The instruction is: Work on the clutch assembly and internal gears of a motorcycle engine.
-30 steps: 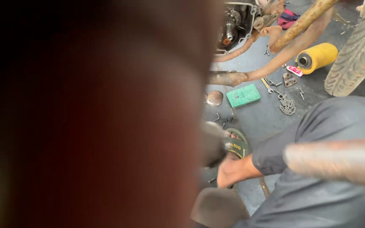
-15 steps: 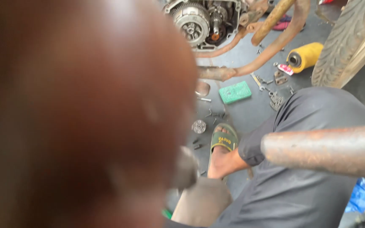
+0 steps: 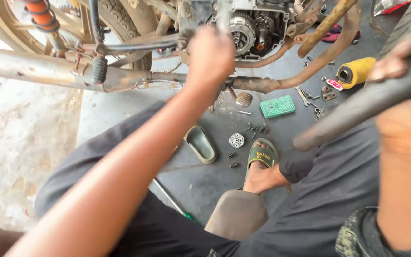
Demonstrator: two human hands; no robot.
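Observation:
My left hand [image 3: 210, 52] is stretched out to the motorcycle, fist closed round a grey upright metal part [image 3: 223, 14] beside the open engine [image 3: 255, 28]. The engine's round clutch and gears are exposed. My right hand [image 3: 393, 62] is blurred at the upper right, its fingers wrapped over a dark metal bar [image 3: 338, 119] that slants down toward my lap. My right forearm fills the right edge. I sit on the ground in dark trousers, one foot in a green sandal [image 3: 261, 154].
A loose sandal [image 3: 200, 143], a silver round disc [image 3: 236, 140], small springs and bolts, a green ribbed pad [image 3: 277, 105], spanners and a yellow cylinder [image 3: 355, 71] lie on the grey floor. A green-handled screwdriver [image 3: 174, 203] lies by my leg. Rusty exhaust pipes [image 3: 310, 62] and the silencer [image 3: 39, 71] cross above.
A dark blurred arm that blocked most of the view has cleared. My left arm now reaches out to the engine, and the view has swung left to show the wheel and silencer.

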